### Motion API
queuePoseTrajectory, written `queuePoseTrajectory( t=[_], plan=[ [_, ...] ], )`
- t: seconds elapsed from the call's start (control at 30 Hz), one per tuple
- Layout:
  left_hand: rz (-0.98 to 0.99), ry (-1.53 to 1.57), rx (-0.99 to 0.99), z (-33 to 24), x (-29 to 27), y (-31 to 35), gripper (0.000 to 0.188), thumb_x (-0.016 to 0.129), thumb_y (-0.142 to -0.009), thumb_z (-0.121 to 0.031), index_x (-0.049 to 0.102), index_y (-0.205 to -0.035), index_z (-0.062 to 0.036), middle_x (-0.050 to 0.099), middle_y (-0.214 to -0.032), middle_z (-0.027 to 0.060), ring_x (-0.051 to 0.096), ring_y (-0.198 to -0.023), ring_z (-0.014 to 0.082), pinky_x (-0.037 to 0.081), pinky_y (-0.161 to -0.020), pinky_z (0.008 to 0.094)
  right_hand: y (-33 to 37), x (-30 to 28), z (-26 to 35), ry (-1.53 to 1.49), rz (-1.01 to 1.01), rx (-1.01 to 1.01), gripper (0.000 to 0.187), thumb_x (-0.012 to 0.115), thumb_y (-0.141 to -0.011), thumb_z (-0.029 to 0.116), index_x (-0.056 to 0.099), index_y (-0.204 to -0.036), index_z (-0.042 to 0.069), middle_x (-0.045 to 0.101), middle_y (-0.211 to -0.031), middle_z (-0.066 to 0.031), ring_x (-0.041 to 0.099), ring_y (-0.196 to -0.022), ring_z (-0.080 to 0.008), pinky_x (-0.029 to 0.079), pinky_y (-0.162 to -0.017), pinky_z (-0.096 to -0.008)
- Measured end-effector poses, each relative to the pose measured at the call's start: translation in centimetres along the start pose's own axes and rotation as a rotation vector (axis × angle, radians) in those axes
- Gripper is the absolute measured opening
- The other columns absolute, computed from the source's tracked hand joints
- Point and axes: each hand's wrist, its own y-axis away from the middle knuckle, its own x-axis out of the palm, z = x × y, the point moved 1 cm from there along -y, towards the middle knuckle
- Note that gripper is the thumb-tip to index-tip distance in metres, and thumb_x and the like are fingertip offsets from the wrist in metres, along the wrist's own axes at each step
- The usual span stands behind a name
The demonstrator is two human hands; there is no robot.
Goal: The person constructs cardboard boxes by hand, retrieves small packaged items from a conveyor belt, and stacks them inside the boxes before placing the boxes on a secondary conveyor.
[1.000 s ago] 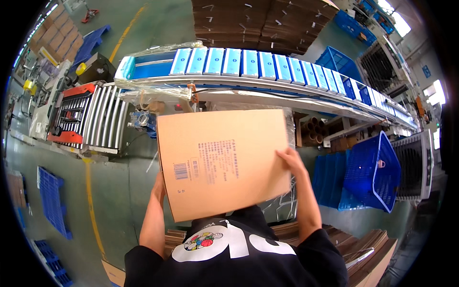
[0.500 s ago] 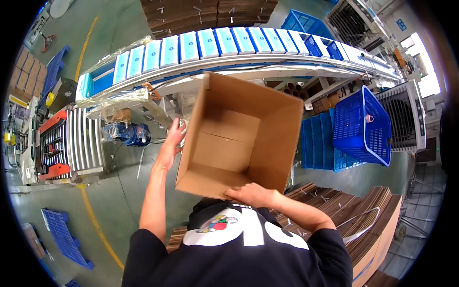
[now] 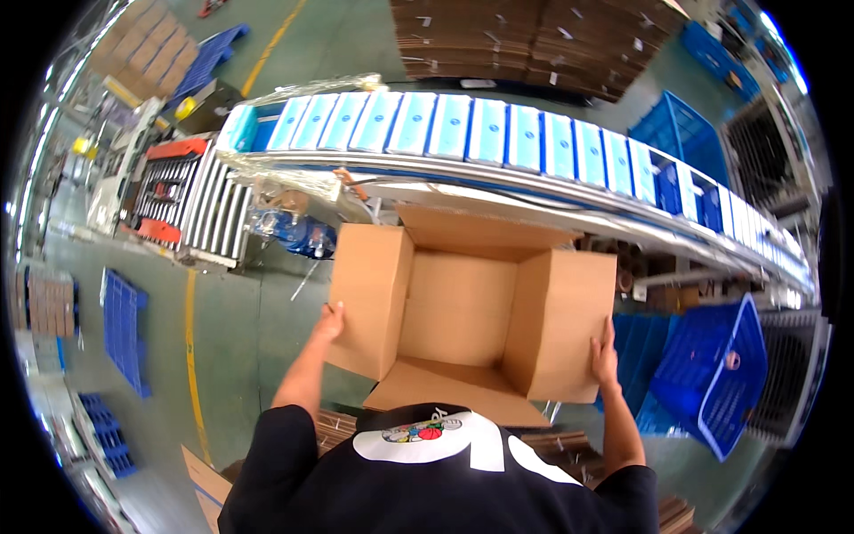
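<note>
A brown cardboard box (image 3: pixel 458 307) is in front of my body, its mouth facing up and its flaps folded outward. The inside shows bare cardboard walls and bottom. My left hand (image 3: pixel 331 322) is closed on the outer edge of the left flap (image 3: pixel 366 298), thumb uppermost. At the opposite side my right hand (image 3: pixel 605 356) grips the outer edge of the right flap (image 3: pixel 574 329), its fingers partly hidden. The near flap (image 3: pixel 463 392) slopes toward my shirt, and the far flap (image 3: pixel 485 233) reaches toward the conveyor.
Beyond the box runs a conveyor (image 3: pixel 569 198) carrying a row of blue-and-white packs (image 3: pixel 449 126). Blue plastic crates (image 3: pixel 712 374) stand at right. A roller table (image 3: pixel 209 209) and blue pallet (image 3: pixel 124 329) are at left. Stacked flat cardboard (image 3: pixel 534 44) lies behind the conveyor.
The box's flaps have swung outward, and the box sits lower in view. My right hand has moved from the near edge to the right flap; my left now grips the left flap.
</note>
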Motion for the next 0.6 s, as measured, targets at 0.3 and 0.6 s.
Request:
queuePoseTrajectory(
  t=[0.3,0.6],
  plan=[
    [0.312,0.275,0.678,-16.5,-8.4,1.7,0.035,0.060,-0.085,-0.022,0.057,-0.114,-0.0027,0.059,-0.115,0.0103,0.053,-0.110,0.0190,0.043,-0.091,0.0323,-6.2,5.5,-7.5,0.371,0.370,0.179,0.024,0.057,-0.077,0.027,0.068,-0.080,0.006,0.067,-0.085,-0.0144,0.064,-0.086,-0.0285,0.050,-0.076,-0.0364],
    [-0.141,0.367,0.329,-27.6,-29.5,-16.1,0.070,0.058,-0.081,-0.051,0.050,-0.124,0.0031,0.052,-0.126,0.0155,0.047,-0.118,0.0233,0.032,-0.100,0.0326,-8.3,-2.3,15.9,0.294,0.070,-0.135,0.038,0.059,-0.083,0.020,0.055,-0.117,0.001,0.058,-0.112,-0.0204,0.057,-0.102,-0.0326,0.045,-0.087,-0.0386]
  ],
)
